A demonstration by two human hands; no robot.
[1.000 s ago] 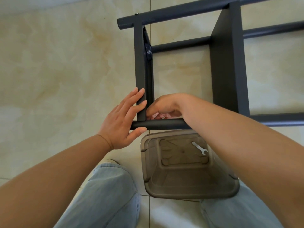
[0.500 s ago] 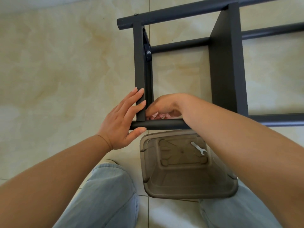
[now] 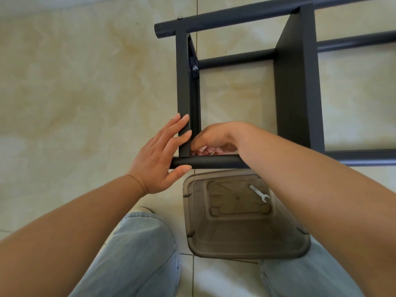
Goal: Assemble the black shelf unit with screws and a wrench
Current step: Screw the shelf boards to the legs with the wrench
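The black shelf unit (image 3: 297,82) lies on its side on the tiled floor, tubes and panels running away from me. My left hand (image 3: 159,155) presses flat, fingers spread, against the outer face of the end panel (image 3: 183,93) and the end of the near tube (image 3: 214,162). My right hand (image 3: 214,139) is curled inside that corner, fingertips pinched together low against the joint; what they pinch is hidden. A small silver wrench (image 3: 259,193) lies inside the smoky plastic bin (image 3: 246,252). A screw (image 3: 194,67) shows on the bracket further up the panel.
The bin stands on the floor between my knees, right under the near tube. My legs in light jeans (image 3: 139,254) fill the bottom of the view. Beige floor tiles (image 3: 75,82) spread out to the left of the shelf.
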